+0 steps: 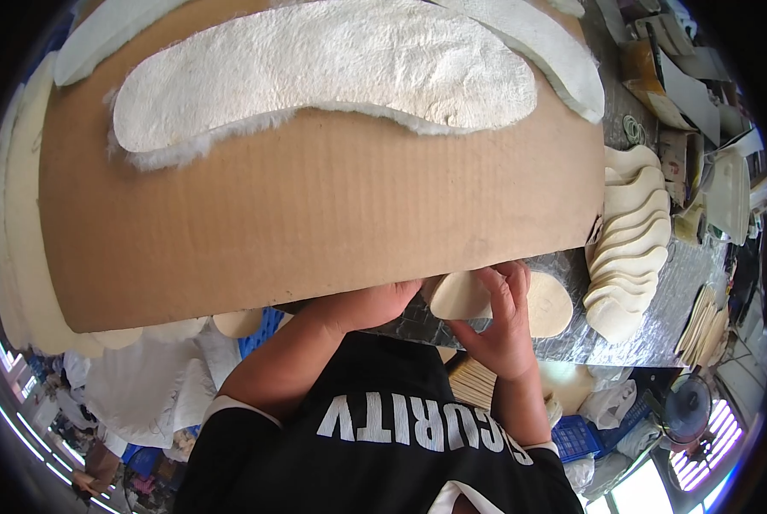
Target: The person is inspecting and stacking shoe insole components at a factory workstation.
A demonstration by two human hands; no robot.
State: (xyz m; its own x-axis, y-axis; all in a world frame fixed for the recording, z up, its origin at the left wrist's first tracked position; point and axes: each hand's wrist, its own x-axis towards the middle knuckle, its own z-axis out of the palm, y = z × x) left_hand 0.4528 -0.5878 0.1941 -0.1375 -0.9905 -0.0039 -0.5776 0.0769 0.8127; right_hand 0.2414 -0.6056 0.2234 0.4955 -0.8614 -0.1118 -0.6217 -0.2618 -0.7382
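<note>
A large brown cardboard sheet (332, 206) hangs over both my hands' work area. A white fleece-edged insole piece (332, 73) lies on it, sole-shaped and long. My left hand (375, 307) reaches under the sheet's near edge; its fingers are hidden there. Just right of it, my right hand (508, 321) is closed with thumb and fingers at the rounded end of a cream insole (459, 295). The rest of that insole goes out of sight under the cardboard. Beside my right fingers, another cream insole (550, 304) lies on the dark table.
Several cream insoles (630, 248) overlap in a row on the shiny table (563, 347) at right. More white pieces (555, 64) lie on the cardboard's far side. Boxes (666, 77) crowd the far right. White cloth (148, 377) hangs at lower left; a fan (688, 407) stands lower right.
</note>
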